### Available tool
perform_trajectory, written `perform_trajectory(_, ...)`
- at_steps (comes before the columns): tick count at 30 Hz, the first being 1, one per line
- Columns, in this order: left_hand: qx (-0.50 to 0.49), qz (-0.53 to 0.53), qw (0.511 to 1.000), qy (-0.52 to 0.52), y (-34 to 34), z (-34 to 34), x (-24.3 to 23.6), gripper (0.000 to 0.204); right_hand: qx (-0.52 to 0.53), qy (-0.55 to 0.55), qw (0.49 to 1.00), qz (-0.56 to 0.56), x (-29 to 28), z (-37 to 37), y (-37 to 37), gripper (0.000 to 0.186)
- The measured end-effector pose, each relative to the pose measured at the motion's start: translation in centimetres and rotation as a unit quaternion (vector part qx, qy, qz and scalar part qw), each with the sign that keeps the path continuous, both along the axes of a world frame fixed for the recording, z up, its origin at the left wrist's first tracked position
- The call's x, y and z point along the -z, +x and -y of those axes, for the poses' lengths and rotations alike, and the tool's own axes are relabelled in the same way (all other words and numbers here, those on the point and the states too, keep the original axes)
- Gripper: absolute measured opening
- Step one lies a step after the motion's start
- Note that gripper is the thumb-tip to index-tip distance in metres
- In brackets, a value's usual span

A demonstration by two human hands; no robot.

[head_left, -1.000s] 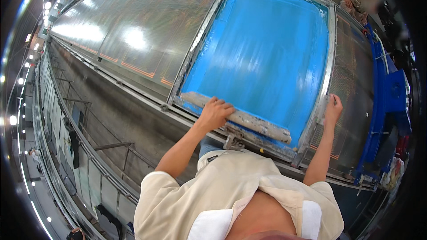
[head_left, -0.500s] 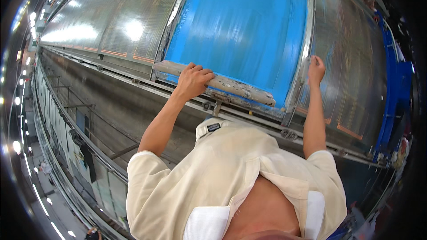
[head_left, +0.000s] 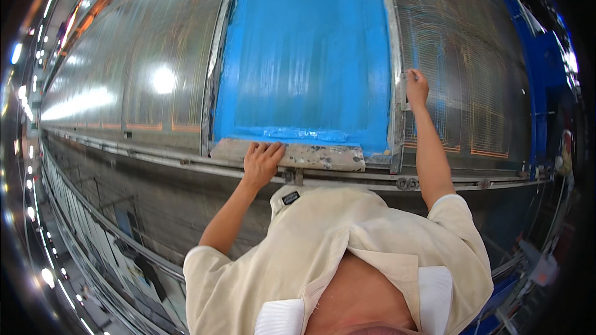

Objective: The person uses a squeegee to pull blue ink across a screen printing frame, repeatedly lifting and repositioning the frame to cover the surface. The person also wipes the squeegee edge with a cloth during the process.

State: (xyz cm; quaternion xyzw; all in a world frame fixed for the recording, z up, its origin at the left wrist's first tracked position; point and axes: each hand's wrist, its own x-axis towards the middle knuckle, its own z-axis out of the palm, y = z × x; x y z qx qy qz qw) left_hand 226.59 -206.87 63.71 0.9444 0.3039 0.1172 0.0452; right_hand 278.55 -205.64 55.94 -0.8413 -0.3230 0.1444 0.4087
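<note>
A printing screen (head_left: 304,56) with blue mesh lies in front of me inside a worn metal frame (head_left: 214,68). Along its near end rests a long squeegee (head_left: 323,156), its pale handle chipped and stained. My left hand (head_left: 263,162) is closed over the squeegee left of its middle, fingers on the far side. Just beyond it, a glossy band of wet blue ink (head_left: 298,133) runs across the mesh. At the frame's right side my right hand (head_left: 417,89) is curled, with the fingers bent against the edge; what they grip is hidden.
Shiny table surface (head_left: 149,43) with thin orange and green lines stretches to both sides. A metal rail (head_left: 447,181) runs along the table's near edge, close to my body. Blue machine structure (head_left: 539,74) stands at the far right. Railings (head_left: 112,229) run at lower left.
The view has turned, so the screen now looks straighter and further left. The squeegee now lies nearly level at the near end, a wet ink band beyond it. Both hands keep their places.
</note>
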Motion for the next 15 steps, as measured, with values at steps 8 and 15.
perform_trajectory(8,0.001,0.032,0.998,0.061,7.9,-15.2,1.9,0.033,0.011,-0.09,0.995,0.051,-1.1,0.2,0.4,0.034)
perform_trajectory(15,-0.02,0.025,0.972,0.233,18.5,-41.8,6.8,0.03,0.08,-0.053,0.995,-0.005,-3.5,-1.0,-2.5,0.028)
